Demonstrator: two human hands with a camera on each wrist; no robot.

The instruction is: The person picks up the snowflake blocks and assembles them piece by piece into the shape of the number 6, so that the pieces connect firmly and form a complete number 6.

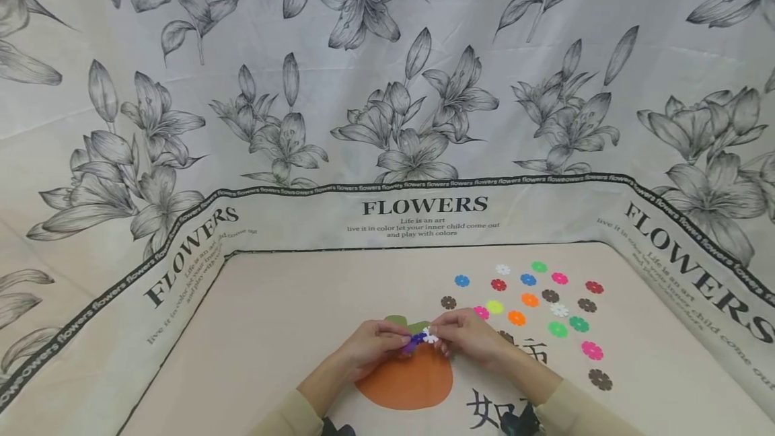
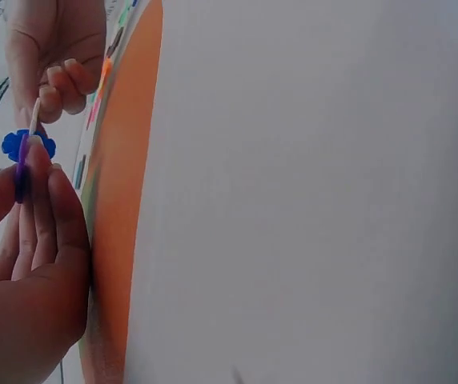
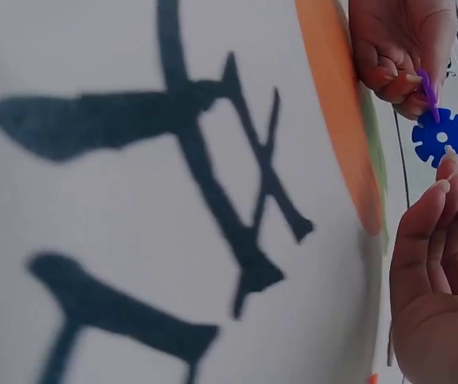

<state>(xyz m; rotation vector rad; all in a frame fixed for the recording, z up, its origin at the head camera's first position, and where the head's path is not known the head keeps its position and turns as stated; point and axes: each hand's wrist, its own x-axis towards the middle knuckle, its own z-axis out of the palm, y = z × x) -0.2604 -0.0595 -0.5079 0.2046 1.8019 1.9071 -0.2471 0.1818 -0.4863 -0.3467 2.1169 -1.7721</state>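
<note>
Over the printed orange fruit [image 1: 406,385], both hands meet on a small group of notched plastic discs. My left hand [image 1: 371,347] pinches a purple notched disc [image 2: 21,178] between thumb and fingers. Slotted across it is a blue notched disc [image 3: 430,146], seen flat-on in the right wrist view and sitting between the two hands. A white notched disc [image 1: 430,334] is at the blue one's other side, pinched by my right hand [image 1: 471,336]. In the left wrist view the white disc shows edge-on, partly hidden by fingers.
Several loose notched discs lie spread at the back right, among them an orange disc [image 1: 517,318], a pink disc [image 1: 592,350] and a brown disc [image 1: 601,379]. Black printed characters [image 1: 484,410] mark the cloth near the right forearm. A flower-printed curtain [image 1: 424,120] borders the table.
</note>
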